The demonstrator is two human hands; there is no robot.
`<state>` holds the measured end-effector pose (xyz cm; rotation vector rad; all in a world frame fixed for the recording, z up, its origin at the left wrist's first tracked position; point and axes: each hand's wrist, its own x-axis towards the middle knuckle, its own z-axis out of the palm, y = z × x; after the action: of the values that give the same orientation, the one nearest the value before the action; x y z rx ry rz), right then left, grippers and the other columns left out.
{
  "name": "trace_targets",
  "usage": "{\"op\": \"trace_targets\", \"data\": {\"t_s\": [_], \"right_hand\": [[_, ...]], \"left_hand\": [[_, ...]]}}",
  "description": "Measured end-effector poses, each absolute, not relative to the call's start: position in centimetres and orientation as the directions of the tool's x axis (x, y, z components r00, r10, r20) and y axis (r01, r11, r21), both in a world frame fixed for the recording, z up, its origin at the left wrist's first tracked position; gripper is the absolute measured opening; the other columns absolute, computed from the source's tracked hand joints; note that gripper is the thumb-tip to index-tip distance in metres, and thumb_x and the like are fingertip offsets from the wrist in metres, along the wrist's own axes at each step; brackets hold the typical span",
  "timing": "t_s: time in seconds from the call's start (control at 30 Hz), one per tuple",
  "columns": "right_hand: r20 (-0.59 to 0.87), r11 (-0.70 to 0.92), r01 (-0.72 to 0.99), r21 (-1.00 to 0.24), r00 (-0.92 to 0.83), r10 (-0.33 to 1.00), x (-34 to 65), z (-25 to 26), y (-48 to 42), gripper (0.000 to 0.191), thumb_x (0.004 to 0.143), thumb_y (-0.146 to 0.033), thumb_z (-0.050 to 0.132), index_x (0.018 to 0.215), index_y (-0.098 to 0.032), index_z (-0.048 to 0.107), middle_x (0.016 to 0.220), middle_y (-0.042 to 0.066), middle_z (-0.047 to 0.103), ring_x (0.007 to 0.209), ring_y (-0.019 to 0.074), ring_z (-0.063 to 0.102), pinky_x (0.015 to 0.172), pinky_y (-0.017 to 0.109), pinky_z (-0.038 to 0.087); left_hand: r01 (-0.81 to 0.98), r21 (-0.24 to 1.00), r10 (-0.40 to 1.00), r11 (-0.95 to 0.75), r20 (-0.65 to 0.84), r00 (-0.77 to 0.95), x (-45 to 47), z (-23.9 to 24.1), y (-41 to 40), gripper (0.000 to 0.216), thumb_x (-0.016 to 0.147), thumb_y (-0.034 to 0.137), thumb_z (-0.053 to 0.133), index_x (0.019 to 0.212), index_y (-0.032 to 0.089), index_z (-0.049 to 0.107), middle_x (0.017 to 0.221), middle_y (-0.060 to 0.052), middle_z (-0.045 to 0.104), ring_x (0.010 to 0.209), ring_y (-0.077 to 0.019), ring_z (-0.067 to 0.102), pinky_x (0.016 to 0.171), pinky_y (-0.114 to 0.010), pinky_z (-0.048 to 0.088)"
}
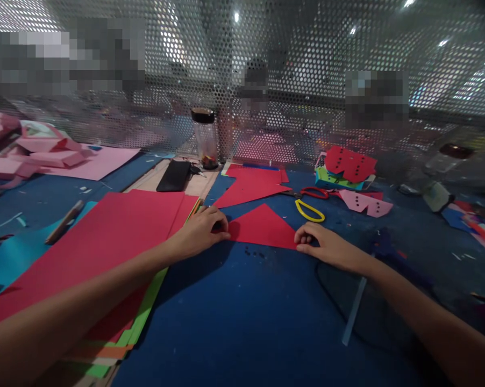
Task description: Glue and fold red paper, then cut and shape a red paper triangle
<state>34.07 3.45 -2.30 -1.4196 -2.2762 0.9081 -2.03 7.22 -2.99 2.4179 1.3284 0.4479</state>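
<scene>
A folded-looking red paper triangle lies on the blue tabletop with its peak pointing away from me. My left hand pinches its left corner, fingers curled and thumb at the edge. At the opposite corner, my right hand is closed on the paper with bent fingers. Several tiny black pieces are scattered just in front of the triangle's near edge. Behind it rests another red paper piece. Scissors with one red and one yellow handle loop lie beyond my right hand.
Large coloured sheets are stacked under my left forearm. A glue gun with a glue stick lies by my right forearm. Further back are a black phone, a bottle, cut pieces and a perforated screen, people beyond.
</scene>
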Motion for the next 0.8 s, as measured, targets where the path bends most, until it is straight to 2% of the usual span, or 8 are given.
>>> {"op": "trace_targets", "data": {"t_s": [0.4,0.63,0.8], "right_hand": [[-0.101,0.315,0.638,-0.703,-0.527,0.844,35.1,-2.5,3.9,0.017,0.091,-0.030,0.059,0.105,-0.021,0.064,0.109,0.005,0.064,0.099,0.0205,0.060,0.089,0.036,0.048],[-0.121,0.314,0.625,-0.714,-0.552,0.825,35.3,-2.3,4.1,0.018,0.090,-0.027,0.058,0.106,-0.022,0.065,0.110,0.005,0.064,0.101,0.0208,0.060,0.092,0.035,0.047],[-0.129,0.310,0.631,-0.711,-0.550,0.825,35.4,-2.2,4.0,0.019,0.091,-0.028,0.058,0.107,-0.022,0.065,0.111,0.005,0.065,0.102,0.0209,0.061,0.092,0.036,0.048]], "left_hand": [[0.644,0.555,0.792,-0.526,0.045,0.608,-3.2,-2.4,8.2,0.012,0.085,0.030,0.069,0.091,0.020,0.067,0.101,-0.005,0.063,0.099,-0.0229,0.056,0.089,-0.038,0.045],[0.570,0.606,0.729,-0.555,0.025,0.684,-4.1,-2.4,9.2,0.008,0.084,0.023,0.066,0.091,0.020,0.068,0.104,-0.006,0.065,0.101,-0.0215,0.058,0.091,-0.036,0.045],[0.556,0.596,0.708,-0.579,0.029,0.706,-4.4,-2.1,9.2,0.009,0.084,0.018,0.063,0.092,0.020,0.068,0.104,-0.005,0.065,0.101,-0.0206,0.059,0.092,-0.036,0.046]]}}
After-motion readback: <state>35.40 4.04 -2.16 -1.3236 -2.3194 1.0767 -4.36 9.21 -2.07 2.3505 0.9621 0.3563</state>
